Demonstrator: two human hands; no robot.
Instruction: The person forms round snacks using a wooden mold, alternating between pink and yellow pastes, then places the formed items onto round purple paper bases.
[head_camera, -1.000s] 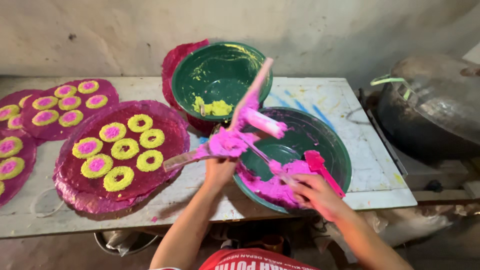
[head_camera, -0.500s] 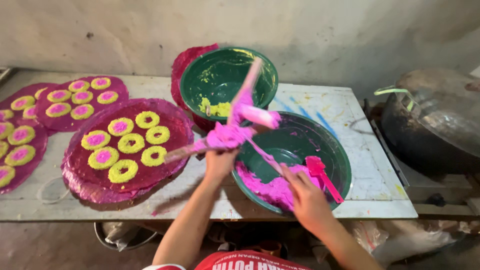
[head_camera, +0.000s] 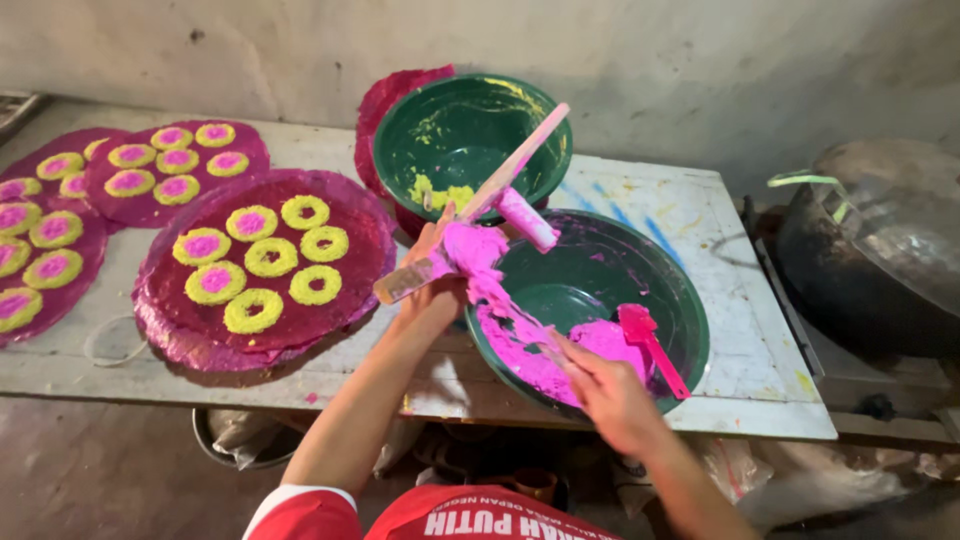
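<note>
My left hand (head_camera: 437, 292) grips a wooden press tool (head_camera: 505, 180), a long stick with a short cylinder, smeared with pink dough. It is held tilted over the near green basin (head_camera: 690, 300). A mass of pink dough (head_camera: 515, 352) lies along that basin's near wall. My right hand (head_camera: 612, 395) reaches into the basin from the front, its fingertips dug into the dough and closed on a bit of it. Beside that hand, a pink spatula (head_camera: 652, 345) lies in the basin.
A second green basin (head_camera: 400, 140) with leftover yellow dough (head_camera: 447, 193) stands behind. Left on the white table (head_camera: 740, 350) lie round magenta trays (head_camera: 170, 340) with several yellow rings with pink centres. A black wok (head_camera: 850, 270) sits at the right.
My right hand slid a little left along the pink dough. My left hand keeps the press tool over the basin; the view shifted slightly.
</note>
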